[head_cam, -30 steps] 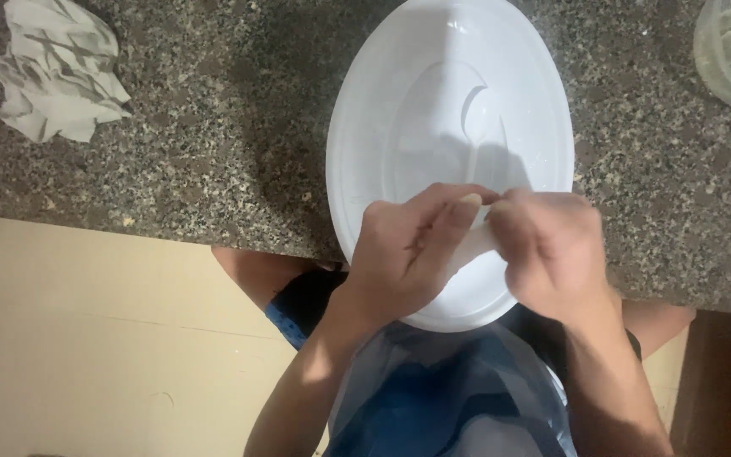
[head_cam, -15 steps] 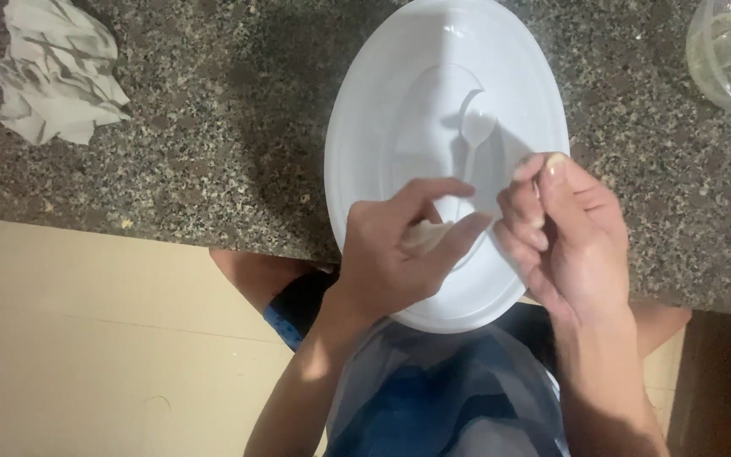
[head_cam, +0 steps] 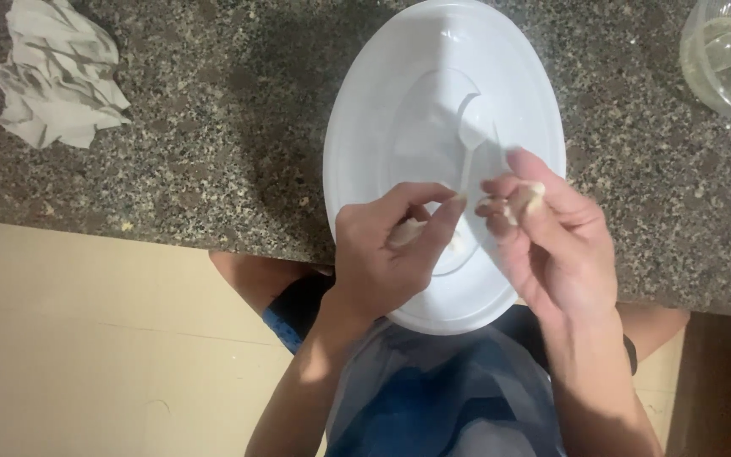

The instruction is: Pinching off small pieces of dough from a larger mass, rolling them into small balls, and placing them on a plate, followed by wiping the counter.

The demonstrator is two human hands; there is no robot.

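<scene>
A white oval plate [head_cam: 365,118] lies on the speckled granite counter, its near end jutting past the counter edge. A white plastic spoon [head_cam: 472,140] rests in its middle. My left hand [head_cam: 382,254] hovers over the plate's near part, fingers pinched on a small pale piece [head_cam: 405,233]. My right hand [head_cam: 552,237] is just to its right, raised a little, with another small pale piece [head_cam: 524,200] between thumb and fingertips. What the pieces are I cannot tell.
A crumpled white cloth [head_cam: 57,76] lies at the counter's far left. A clear glass bowl [head_cam: 729,55] with a spoon in it stands at the top right corner. The granite counter [head_cam: 213,127] ends just below the plate; a pale floor lies beneath.
My hands were pressed together on one pale lump over the plate's near rim. They have drawn apart, and each now holds a piece. The spoon has come into view.
</scene>
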